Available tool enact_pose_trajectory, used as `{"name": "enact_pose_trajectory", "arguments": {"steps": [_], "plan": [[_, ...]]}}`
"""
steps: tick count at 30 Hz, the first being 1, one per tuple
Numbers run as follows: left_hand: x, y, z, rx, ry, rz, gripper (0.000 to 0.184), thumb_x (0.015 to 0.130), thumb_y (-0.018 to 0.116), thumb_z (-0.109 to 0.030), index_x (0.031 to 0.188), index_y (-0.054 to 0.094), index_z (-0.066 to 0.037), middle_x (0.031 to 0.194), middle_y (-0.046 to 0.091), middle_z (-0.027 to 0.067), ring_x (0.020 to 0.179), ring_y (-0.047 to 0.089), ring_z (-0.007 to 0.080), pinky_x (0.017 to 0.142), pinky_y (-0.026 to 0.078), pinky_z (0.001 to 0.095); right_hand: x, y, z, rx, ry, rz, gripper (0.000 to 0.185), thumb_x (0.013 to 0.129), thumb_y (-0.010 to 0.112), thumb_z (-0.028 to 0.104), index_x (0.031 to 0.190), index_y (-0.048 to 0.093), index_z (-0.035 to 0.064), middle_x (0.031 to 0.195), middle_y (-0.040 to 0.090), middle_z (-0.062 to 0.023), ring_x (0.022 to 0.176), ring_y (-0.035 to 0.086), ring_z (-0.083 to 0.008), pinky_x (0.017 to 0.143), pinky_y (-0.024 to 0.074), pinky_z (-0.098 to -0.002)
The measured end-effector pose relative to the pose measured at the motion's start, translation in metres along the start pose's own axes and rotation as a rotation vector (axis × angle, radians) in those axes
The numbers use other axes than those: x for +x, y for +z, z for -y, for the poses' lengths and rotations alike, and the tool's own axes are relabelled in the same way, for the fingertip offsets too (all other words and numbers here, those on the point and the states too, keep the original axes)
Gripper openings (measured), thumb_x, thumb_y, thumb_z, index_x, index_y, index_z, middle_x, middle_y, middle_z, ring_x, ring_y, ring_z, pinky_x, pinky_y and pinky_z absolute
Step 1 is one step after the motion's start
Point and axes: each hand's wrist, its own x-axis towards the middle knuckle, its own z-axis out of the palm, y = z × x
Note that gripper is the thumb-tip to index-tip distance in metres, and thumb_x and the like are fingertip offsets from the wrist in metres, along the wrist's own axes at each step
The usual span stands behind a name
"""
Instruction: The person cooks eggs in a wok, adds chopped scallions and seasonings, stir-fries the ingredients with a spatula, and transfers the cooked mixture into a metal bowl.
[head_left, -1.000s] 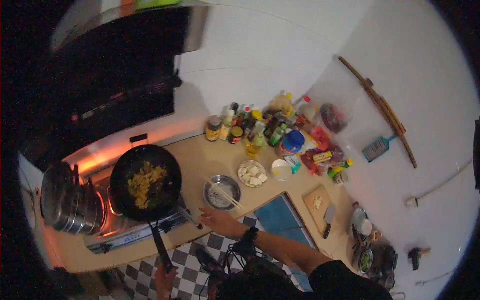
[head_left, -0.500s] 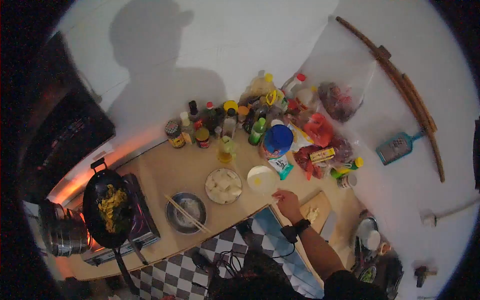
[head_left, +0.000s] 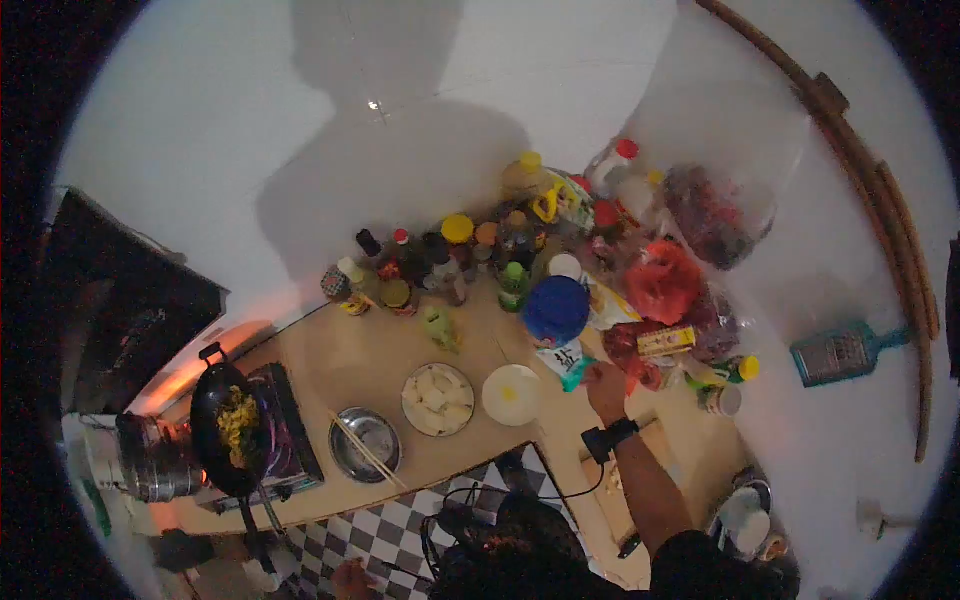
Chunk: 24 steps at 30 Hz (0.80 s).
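My right hand [head_left: 607, 395], with a dark band on the wrist, reaches to the right end of a white and teal packet [head_left: 565, 366]. The fingers are blurred, and I cannot tell whether they grip it. Behind the packet stands a jar with a blue lid [head_left: 556, 310]. To the left of the hand lies a white plate [head_left: 525, 412] with something yellow on it. Under the forearm is a cutting board [head_left: 654, 445] with small pale pieces. My left hand [head_left: 353, 578] shows low at the bottom edge, its fingers unclear.
A black wok [head_left: 212, 450] with yellow food sits on a stove [head_left: 300, 440] at left, beside a metal pot [head_left: 150, 460]. A metal bowl [head_left: 345, 465] carries chopsticks [head_left: 365, 450]. Pale chunks fill a plate [head_left: 409, 415]. Bottles [head_left: 512, 290] and bags [head_left: 665, 280] line the wall.
My right hand has moved from beside the white plate to the packet, farther back and right. My left hand has come more into view at the bottom. The camera view has shifted.
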Motion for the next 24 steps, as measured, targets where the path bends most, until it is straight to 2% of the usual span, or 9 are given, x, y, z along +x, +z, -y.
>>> {"name": "enact_pose_trajectory", "arguments": {"steps": [4,6,11,13,16,19,21,23,24], "plan": [[-0.008,0.007,-0.011,-0.004,-0.003,-0.040,0.037,0.095,0.063,-0.020,0.123,0.058,0.004,0.100,0.070,0.0173,0.089,0.070,0.0262,0.074,0.058,0.0401,0.008,0.001,0.027,0.282,0.129,-0.030,0.026,0.092,0.067,0.020,0.082,0.068,-0.0037,0.072,0.070,-0.0113,0.057,0.066,-0.0191,0.058,0.0532,-0.0325],[-0.010,0.011,-0.011,-0.013,-0.004,-0.060,0.037,0.095,0.063,-0.020,0.123,0.058,0.004,0.100,0.069,0.0174,0.088,0.070,0.0264,0.074,0.058,0.0402,0.007,0.017,0.009,0.237,0.346,0.242,0.023,0.092,0.067,0.019,0.095,0.070,-0.0035,0.084,0.072,-0.0131,0.065,0.069,-0.0201,0.062,0.0551,-0.0326],[-0.010,0.023,-0.008,-0.032,-0.003,-0.074,0.037,0.095,0.063,-0.020,0.123,0.058,0.004,0.100,0.069,0.0176,0.088,0.070,0.0267,0.073,0.058,0.0404,0.015,-0.009,0.068,0.498,0.245,0.125,0.021,0.094,0.063,0.014,0.104,0.069,-0.0037,0.084,0.073,-0.0137,0.067,0.071,-0.0196,0.062,0.0556,-0.0321],[-0.012,0.024,-0.010,-0.032,0.009,-0.080,0.038,0.095,0.063,-0.020,0.123,0.058,0.004,0.100,0.069,0.0176,0.088,0.070,0.0268,0.073,0.058,0.0405,0.024,-0.021,0.078,0.297,0.517,0.348,0.019,0.094,0.062,0.012,0.104,0.068,-0.0041,0.081,0.073,-0.0133,0.066,0.071,-0.0178,0.062,0.0563,-0.0326],[-0.017,0.020,-0.018,-0.029,0.029,-0.099,0.038,0.095,0.063,-0.020,0.123,0.058,0.004,0.100,0.069,0.0177,0.088,0.070,0.0270,0.073,0.058,0.0407,0.020,-0.020,0.074,0.401,0.275,0.120,0.020,0.094,0.064,0.017,0.094,0.067,-0.0025,0.072,0.070,-0.0101,0.063,0.069,-0.0161,0.057,0.0543,-0.0312],[-0.017,0.015,-0.021,-0.035,0.041,-0.121,0.038,0.095,0.063,-0.020,0.123,0.058,0.005,0.100,0.069,0.0179,0.087,0.070,0.0272,0.072,0.058,0.0408,0.025,-0.012,0.093,0.692,0.358,0.189,0.024,0.094,0.065,0.018,0.098,0.067,-0.0050,0.075,0.071,-0.0098,0.066,0.069,-0.0140,0.059,0.0565,-0.0310],[-0.013,0.012,-0.020,-0.044,0.050,-0.136,0.038,0.095,0.063,-0.020,0.124,0.058,0.005,0.101,0.069,0.0179,0.087,0.070,0.0274,0.072,0.059,0.0409,0.045,-0.028,0.142,0.503,0.436,0.358,0.022,0.097,0.063,0.017,0.100,0.066,-0.0045,0.077,0.071,-0.0100,0.066,0.068,-0.0142,0.061,0.0565,-0.0295],[-0.009,0.012,-0.016,-0.058,0.055,-0.151,0.038,0.095,0.063,-0.020,0.124,0.058,0.005,0.101,0.069,0.0180,0.087,0.070,0.0275,0.072,0.059,0.0410,0.053,-0.011,0.146,0.504,0.131,0.301,0.020,0.097,0.063,0.016,0.103,0.066,-0.0034,0.082,0.071,-0.0113,0.068,0.069,-0.0145,0.063,0.0571,-0.0299],[-0.007,0.011,-0.014,-0.069,0.057,-0.160,0.038,0.095,0.063,-0.020,0.124,0.058,0.005,0.101,0.069,0.0180,0.087,0.070,0.0276,0.072,0.059,0.0410,0.059,-0.008,0.151,0.493,0.129,0.298,0.020,0.097,0.063,0.016,0.103,0.066,-0.0034,0.082,0.071,-0.0113,0.068,0.069,-0.0145,0.063,0.0571,-0.0299]]}}
